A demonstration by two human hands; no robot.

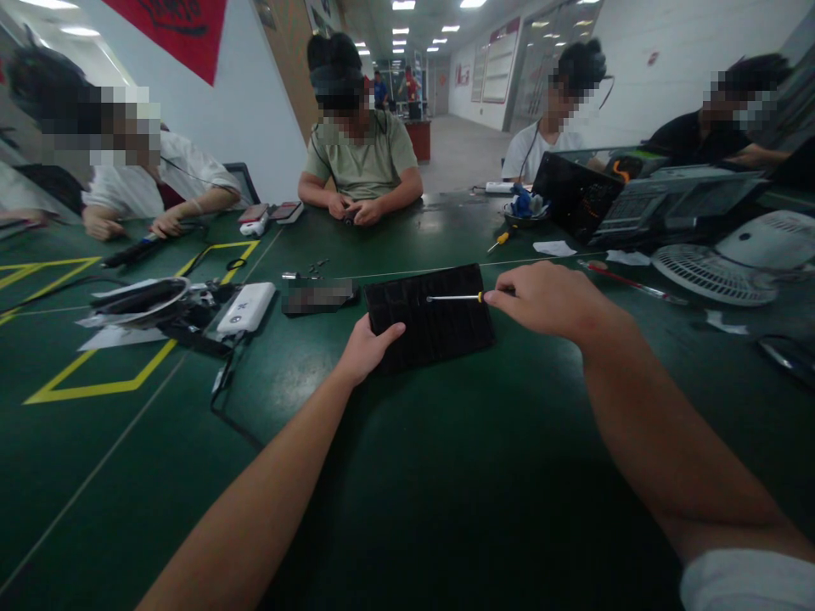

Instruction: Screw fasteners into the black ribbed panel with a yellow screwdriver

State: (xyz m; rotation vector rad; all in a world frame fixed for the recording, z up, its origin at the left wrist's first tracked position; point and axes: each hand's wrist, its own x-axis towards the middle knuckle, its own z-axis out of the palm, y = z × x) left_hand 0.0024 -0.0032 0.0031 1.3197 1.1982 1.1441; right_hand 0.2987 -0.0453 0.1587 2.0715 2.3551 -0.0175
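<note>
A flat black rectangular device [439, 327] lies on the dark green table [446, 475] in front of me. My left hand [364, 350] grips its near left corner, thumb on top, fingers curled under the edge. My right hand [541, 297] is closed round the handle of a small screwdriver [455, 298] with a yellow collar. The thin metal shaft points left and its tip rests over the upper part of the black device.
Small screws [311, 271] and a white power bank [247, 307] lie to the left, beside cables and yellow floor-tape lines. A white fan [732, 263], a dismantled laptop [637, 204] and a red-handled tool [630, 284] sit at right. Several people work round the far side.
</note>
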